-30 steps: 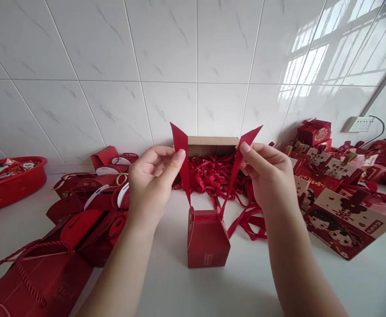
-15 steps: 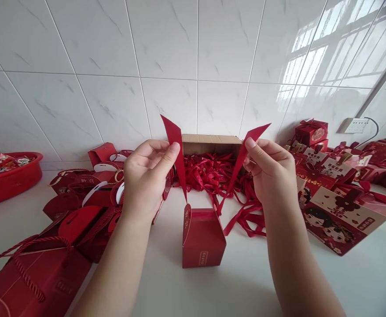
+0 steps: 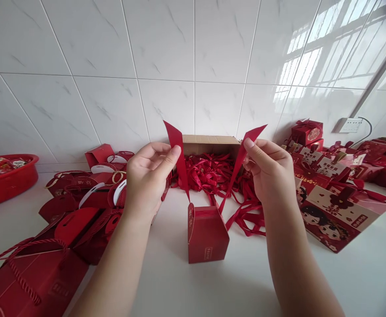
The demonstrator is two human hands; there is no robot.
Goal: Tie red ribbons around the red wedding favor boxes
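Holding both hands above and either side of a small red box (image 3: pixel 208 240), set upright on the bench (image 3: pixel 245 284) between the forearms. To reach that box from the left hand (image 3: pixel 148 176), down and a little to the right; from the right hand (image 3: pixel 275 174), down and farther to the left. Slightly nearer, as judged from this view, to the left hand than to the right. Hard to name a long axis for the box, nearly as broad as tall from here. Running lengthwise from hand to box: on a steep line along the left strip (image 3: pixel 180 169) of red ribbon, on a wider slant along the right strip (image 3: pixel 237 169), narrowing to a V at the two upper sides of the box. Cannot tell whether joined inside. Pinching the left strip between thumb and forefinger, pressed together with only ribbon between, and curling the other fingers loosely behind. Pinching the right strip likewise, thumb laid on the near face. Leaving slanted ribbon ends free above both grips. Beyond the box, a cardboard carton (image 3: pixel 209 140) with heaped red ribbons (image 3: pixel 209 174) spilling onto the bench.
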